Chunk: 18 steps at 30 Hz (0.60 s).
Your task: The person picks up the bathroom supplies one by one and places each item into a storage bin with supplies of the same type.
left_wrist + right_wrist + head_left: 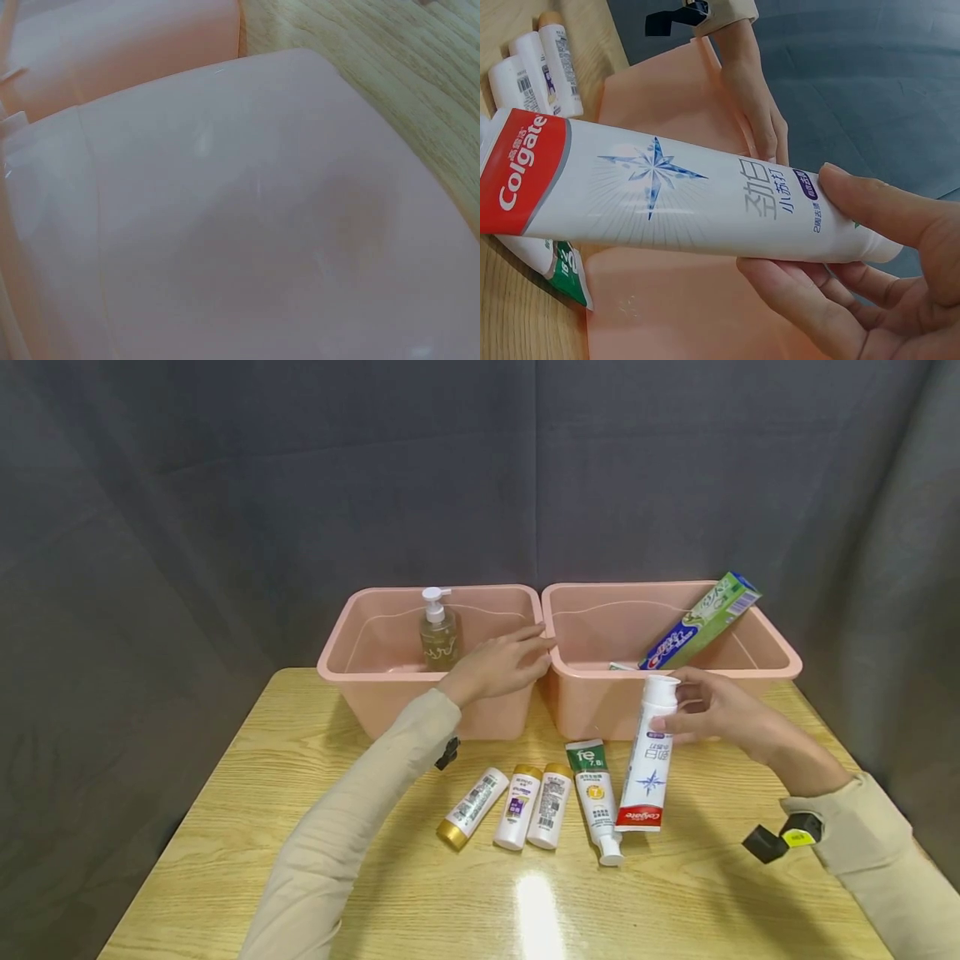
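Note:
My right hand (708, 714) pinches a white Colgate toothpaste tube (648, 760) near its cap end, thumb on one face and fingers behind. The tube hangs with its red end (525, 172) low, in front of the right pink bin (600, 706). My left hand (506, 660) reaches over the left pink bin (450, 714), its extended fingers at the adjoining rims of both bins. A green-and-white toothpaste tube (596, 802) lies on the table beside the held one. In the left wrist view, pink bin wall (225, 187) fills most of the picture and hides the hand.
Inside the left bin stands a pump bottle (438, 635). A green-and-blue toothpaste box (701, 622) leans out of the right bin. Three small white bottles with gold caps, one of them a tilted bottle (472, 807), lie on the wooden table (285, 827). Dark curtain (337, 468) hangs behind.

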### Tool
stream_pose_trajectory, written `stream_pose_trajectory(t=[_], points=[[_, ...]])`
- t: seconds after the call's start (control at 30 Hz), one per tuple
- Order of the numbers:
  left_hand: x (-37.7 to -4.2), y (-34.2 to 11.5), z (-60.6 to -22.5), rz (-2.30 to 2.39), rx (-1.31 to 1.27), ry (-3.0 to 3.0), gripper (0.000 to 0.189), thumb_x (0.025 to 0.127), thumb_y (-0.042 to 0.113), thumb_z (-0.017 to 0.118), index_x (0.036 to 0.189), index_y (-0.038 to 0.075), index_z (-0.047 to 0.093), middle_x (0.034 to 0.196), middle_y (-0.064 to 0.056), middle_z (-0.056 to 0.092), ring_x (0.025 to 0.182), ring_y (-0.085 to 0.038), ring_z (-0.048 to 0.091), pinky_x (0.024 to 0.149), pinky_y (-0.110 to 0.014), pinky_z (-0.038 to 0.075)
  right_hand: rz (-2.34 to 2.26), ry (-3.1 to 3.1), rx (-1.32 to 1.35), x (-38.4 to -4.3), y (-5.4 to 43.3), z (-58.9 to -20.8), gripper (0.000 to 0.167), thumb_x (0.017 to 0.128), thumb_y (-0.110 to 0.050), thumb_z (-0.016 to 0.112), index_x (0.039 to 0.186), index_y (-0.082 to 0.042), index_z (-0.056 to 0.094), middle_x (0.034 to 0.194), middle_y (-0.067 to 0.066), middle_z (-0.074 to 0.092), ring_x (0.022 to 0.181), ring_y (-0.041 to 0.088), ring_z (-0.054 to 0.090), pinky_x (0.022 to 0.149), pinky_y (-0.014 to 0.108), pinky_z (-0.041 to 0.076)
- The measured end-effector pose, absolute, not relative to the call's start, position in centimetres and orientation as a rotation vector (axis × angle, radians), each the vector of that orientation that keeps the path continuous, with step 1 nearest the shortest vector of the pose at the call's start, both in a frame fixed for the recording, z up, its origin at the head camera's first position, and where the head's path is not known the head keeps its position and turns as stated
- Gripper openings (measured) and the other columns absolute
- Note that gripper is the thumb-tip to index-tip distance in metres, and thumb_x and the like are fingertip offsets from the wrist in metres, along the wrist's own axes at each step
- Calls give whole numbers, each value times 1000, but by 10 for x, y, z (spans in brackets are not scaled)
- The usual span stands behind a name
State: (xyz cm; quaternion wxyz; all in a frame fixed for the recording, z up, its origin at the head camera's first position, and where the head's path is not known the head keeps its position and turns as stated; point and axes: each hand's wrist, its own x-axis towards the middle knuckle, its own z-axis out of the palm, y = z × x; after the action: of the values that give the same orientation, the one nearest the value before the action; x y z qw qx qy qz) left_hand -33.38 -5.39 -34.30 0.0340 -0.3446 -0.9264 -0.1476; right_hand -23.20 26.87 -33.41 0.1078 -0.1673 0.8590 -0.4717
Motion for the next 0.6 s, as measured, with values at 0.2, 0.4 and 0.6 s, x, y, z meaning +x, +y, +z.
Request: stream_pose_trajectory(t=[0.2,0.4,0.6], points=[[-334,-54,-344,-446,-1059,-2851,52,105,47,33,152,27,42,161,0,27,141,-28,38,114,-44,31,-1428,2493,-487,-233,270,-331,54,88,-8,74,132,6,45,112,18,56,97,24,58,75,33,57],[-333,-54,-342,-447,-1050,-2857,51,105,47,33,151,28,43,161,0,27,140,-29,38,114,-46,31,-1393,2545,-460,-232,272,-326,55,88,-12,75,131,4,45,115,19,55,103,31,54,78,32,55],[-333,-54,-343,-440,-1048,-2859,51,105,48,32,151,29,43,161,1,27,141,-28,38,114,-46,32,-1372,2605,-450,-232,275,-322,56,89,-12,74,133,5,44,117,19,54,105,31,53,79,28,52]])
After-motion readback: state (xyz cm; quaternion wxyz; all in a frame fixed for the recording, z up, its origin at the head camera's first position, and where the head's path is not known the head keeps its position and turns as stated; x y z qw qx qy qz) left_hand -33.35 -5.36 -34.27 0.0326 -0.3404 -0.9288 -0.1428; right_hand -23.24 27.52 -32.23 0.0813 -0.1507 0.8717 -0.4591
